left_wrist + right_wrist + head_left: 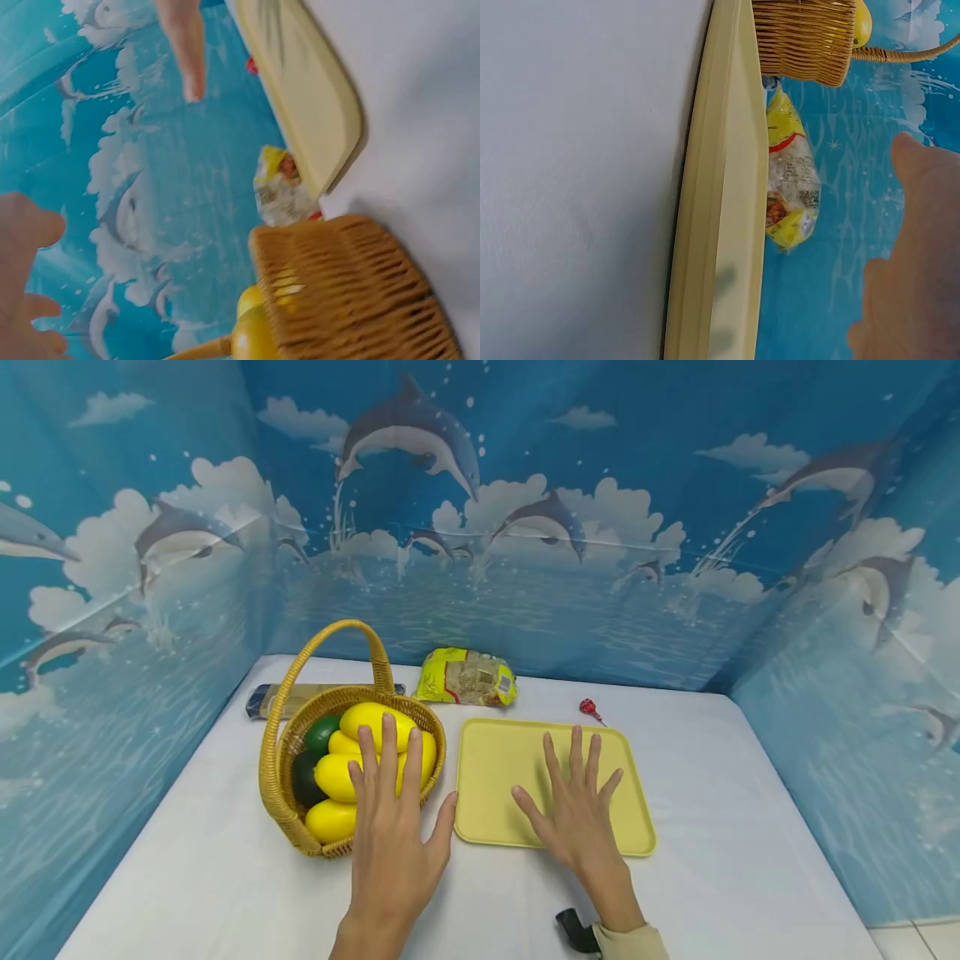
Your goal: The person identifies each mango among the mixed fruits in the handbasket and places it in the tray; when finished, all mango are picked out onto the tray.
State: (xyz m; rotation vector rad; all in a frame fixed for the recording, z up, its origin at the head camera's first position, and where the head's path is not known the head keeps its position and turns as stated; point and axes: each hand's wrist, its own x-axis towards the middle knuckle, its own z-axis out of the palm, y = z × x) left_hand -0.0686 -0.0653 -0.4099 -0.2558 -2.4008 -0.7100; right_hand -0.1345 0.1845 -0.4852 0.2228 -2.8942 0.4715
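Both hands are spread out over the table with nothing in them. My left hand (397,835) overlaps the front right of a wicker basket (272,768) in the head view, fingers straight and thumb out. Inside the basket lie several yellow fruits that look like mangoes or lemons (335,777), with dark green ones (322,735) along the left. My right hand (585,818) hovers over a pale yellow tray (495,777), fingers fanned out; its shadow falls on the tray. The right wrist view shows the tray's raised rim (705,225) below that hand.
A yellow-and-clear food bag (468,678) lies behind the tray and basket. A red-wrapped lollipop (588,707) sits at the tray's far edge. Behind the basket is a long tan package (300,697) with dark ends. Dolphin-print sheets (487,593) wall the white table (720,827).
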